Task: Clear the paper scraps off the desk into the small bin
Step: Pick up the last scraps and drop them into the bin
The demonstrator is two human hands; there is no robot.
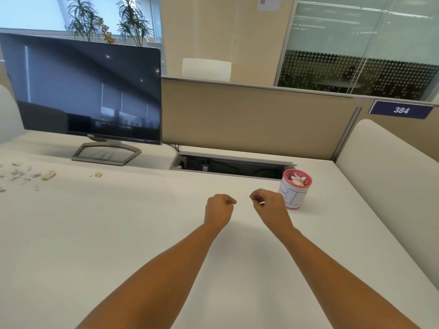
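Mid-desk beside the small bin (298, 195) | your right hand (269, 205) pinches a white scrap (261, 203), likely staged for the drop | left hand (218, 208) clenched, contents unseen | other paper scraps (23, 176) lie far left near the monitor (88, 91).

View: single head-worn wide-angle camera.
Position: above the near edge of the desk (118, 233).
Facing: forward and down, monitor (83, 91) at upper left, partition (249, 119) straight ahead.
Nearness: close; forearms (154, 269) fill the lower frame, the desk's far edge lies mid-frame.
Lens: straight edges bow toward the borders.
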